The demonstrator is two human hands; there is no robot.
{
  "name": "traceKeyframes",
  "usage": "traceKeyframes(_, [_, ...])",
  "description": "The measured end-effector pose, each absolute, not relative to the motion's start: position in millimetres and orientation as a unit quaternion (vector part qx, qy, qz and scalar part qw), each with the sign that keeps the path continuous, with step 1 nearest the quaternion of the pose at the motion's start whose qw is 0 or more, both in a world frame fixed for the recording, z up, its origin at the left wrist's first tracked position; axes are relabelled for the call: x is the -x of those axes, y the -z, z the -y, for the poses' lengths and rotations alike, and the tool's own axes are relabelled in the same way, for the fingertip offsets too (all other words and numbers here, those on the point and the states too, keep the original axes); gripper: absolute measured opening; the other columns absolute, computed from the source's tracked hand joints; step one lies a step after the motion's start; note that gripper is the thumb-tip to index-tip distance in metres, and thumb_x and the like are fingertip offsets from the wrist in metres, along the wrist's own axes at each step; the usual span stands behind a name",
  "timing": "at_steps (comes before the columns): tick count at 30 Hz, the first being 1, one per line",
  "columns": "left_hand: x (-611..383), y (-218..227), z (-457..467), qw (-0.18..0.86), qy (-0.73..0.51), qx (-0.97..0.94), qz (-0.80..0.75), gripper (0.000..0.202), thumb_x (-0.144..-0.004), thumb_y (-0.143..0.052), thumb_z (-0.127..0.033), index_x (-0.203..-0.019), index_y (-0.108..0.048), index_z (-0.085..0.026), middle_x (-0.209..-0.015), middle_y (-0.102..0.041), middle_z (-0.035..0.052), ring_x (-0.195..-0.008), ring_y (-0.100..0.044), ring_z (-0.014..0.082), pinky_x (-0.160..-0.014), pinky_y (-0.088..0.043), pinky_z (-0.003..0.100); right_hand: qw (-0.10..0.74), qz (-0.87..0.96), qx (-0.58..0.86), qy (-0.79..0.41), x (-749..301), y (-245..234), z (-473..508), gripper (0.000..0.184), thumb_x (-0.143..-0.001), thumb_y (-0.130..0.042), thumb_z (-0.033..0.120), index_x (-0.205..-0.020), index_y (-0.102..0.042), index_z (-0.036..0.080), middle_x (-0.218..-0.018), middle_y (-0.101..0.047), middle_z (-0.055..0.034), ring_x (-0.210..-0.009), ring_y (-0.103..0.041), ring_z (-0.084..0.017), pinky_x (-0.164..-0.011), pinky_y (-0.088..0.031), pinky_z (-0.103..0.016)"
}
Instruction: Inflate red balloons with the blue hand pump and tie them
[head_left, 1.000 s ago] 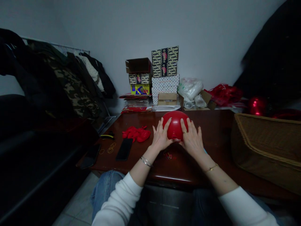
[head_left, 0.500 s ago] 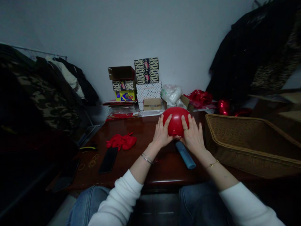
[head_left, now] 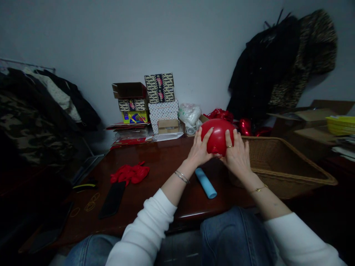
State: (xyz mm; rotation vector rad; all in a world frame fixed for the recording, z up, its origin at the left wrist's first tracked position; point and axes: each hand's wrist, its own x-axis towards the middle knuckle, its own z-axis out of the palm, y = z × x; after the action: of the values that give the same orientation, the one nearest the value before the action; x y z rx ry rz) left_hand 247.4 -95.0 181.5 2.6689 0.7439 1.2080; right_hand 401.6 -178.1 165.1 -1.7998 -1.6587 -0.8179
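Between my two hands is a round, inflated red balloon (head_left: 218,133), raised above the far part of the table. My left hand (head_left: 200,149) presses on its left side, and my right hand (head_left: 235,152), with a ring on one finger, wraps its right side. Both thumbs meet low under the balloon, where its knot or neck is not clear. Beneath my hands a light blue cylinder (head_left: 205,183) lies on the brown table (head_left: 166,166). Left of it are a pile of flat red balloons (head_left: 129,173) and a black phone (head_left: 112,199).
A wicker basket (head_left: 288,170) stands at the right. Several patterned boxes (head_left: 159,88) are stacked by the wall, with a clear plastic bag (head_left: 190,113) beside them. Rubber bands (head_left: 92,202) lie on the left. Dark coats (head_left: 260,66) hang at the right.
My view has turned to the right, so the table things appear further left. My hands and the red balloon have shifted right, toward the basket, with the same two-handed grip.
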Motion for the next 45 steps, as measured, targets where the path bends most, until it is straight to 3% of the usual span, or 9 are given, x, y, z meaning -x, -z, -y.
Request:
traceKeyframes(13, [-313,-192,104,0.086,-0.389,-0.901,-0.173,0.103,-0.071,-0.071,-0.054,-0.151,-0.012,-0.028,-0.158,0.006,0.0134,-0.144,0.005,0.0396,-0.113,-0.011,0.064,0.267,0.559,0.726,0.3,-452,-168,202,0.099,-0.081,-0.058,0.044,-0.15,0.006,0.012,-0.154,-0.01,-0.0273,-0.139,-0.021,-0.043,-0.101,-0.031,-0.065])
traceKeyframes(25, [-361,-188,112,0.114,-0.374,-0.91,-0.136,0.106,-0.067,-0.074,-0.054,-0.15,-0.013,-0.029,-0.158,0.009,0.0116,-0.143,0.008,0.0407,-0.113,-0.013,0.064,0.27,0.52,0.752,0.3,-486,-162,226,0.096,-0.082,-0.054,0.042,-0.15,0.006,0.014,-0.155,-0.008,-0.0263,-0.139,-0.02,-0.043,-0.099,-0.031,-0.067])
traceKeyframes(32, [-382,-182,114,0.152,-0.365,-0.91,-0.122,0.106,-0.066,-0.076,-0.05,-0.15,-0.014,-0.031,-0.158,0.008,0.0124,-0.143,0.006,0.0431,-0.11,-0.014,0.067,0.257,0.502,0.773,0.289,-503,-154,232,0.1,-0.08,-0.056,0.045,-0.149,0.01,0.015,-0.155,-0.006,-0.0261,-0.139,-0.02,-0.043,-0.099,-0.031,-0.067])
traceKeyframes(40, [-389,-171,110,0.171,-0.359,-0.909,-0.122,0.106,-0.067,-0.078,-0.042,-0.15,-0.015,-0.032,-0.159,0.002,0.0124,-0.144,0.0,0.0403,-0.111,-0.018,0.064,0.252,0.499,0.783,0.273,-508,-147,234,0.107,-0.079,-0.06,0.052,-0.149,0.013,0.016,-0.154,-0.007,-0.0287,-0.14,-0.017,-0.043,-0.097,-0.029,-0.07])
traceKeyframes(45, [-386,-165,109,0.187,-0.341,-0.915,-0.111,0.11,-0.064,-0.078,-0.049,-0.151,-0.013,-0.032,-0.159,-0.001,0.0122,-0.145,-0.002,0.0373,-0.112,-0.02,0.061,0.248,0.498,0.782,0.28,-509,-143,232,0.106,-0.079,-0.058,0.054,-0.149,0.012,0.016,-0.155,-0.007,-0.0278,-0.14,-0.015,-0.043,-0.098,-0.027,-0.071])
